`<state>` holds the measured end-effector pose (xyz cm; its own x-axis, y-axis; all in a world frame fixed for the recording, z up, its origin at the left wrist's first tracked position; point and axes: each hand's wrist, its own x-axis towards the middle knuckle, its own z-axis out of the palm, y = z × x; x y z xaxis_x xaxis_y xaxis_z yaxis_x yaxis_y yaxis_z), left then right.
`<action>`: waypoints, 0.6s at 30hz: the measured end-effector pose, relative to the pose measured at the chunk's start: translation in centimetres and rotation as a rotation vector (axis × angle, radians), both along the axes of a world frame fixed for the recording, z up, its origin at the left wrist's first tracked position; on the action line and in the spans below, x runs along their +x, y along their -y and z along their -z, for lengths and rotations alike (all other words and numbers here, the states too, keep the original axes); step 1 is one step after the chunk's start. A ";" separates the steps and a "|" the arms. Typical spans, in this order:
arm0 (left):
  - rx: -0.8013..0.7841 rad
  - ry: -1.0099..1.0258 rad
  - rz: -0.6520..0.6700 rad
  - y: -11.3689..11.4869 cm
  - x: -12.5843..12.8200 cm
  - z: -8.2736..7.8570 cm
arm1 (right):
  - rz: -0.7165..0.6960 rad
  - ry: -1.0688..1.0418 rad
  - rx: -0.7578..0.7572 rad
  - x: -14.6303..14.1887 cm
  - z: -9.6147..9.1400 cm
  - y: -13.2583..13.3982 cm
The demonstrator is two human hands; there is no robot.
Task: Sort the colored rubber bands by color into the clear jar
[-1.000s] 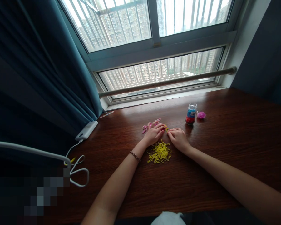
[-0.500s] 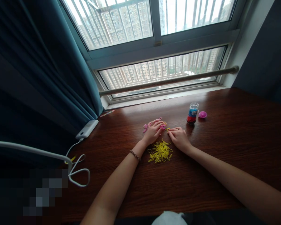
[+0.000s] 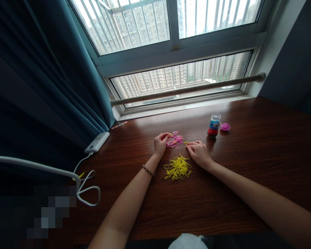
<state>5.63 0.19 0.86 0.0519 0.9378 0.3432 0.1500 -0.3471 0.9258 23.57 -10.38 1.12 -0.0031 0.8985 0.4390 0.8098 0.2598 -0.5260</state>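
Small loops that look like rubber bands lie on the dark wooden table in two piles. At the left edge of the pink pile (image 3: 176, 140) is my left hand (image 3: 160, 144), its thumb and fingers pinched on what looks like a small yellow-orange rubber band (image 3: 170, 134). My right hand (image 3: 198, 153) rests to the right of the piles, its fingertips closed on a yellow rubber band (image 3: 186, 143). Between my forearms, nearer to me, spreads the yellow pile (image 3: 178, 168); neither hand touches it.
Behind my right hand stands an open clear jar (image 3: 214, 125) with a blue and red label, a pink lid (image 3: 225, 127) beside it. A white power bank (image 3: 97, 142) with a cable (image 3: 89, 189) lies at the left by the curtain (image 3: 93, 103). The window runs along the back.
My left hand has drawn back to the left from over the pink pile, uncovering it, and its spread fingers have closed into a pinch. The right hand stays about where it was.
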 end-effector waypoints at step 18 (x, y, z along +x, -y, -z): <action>0.048 -0.051 -0.147 0.7 -4.9 -3.1 | 0.000 -0.006 0.006 -0.1 0.0 -0.1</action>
<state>0.69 -0.55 3.98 -0.0665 0.9193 0.3879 0.2488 -0.3612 0.8987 23.49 -10.24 1.08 -0.0004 0.8958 0.4445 0.8067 0.2630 -0.5292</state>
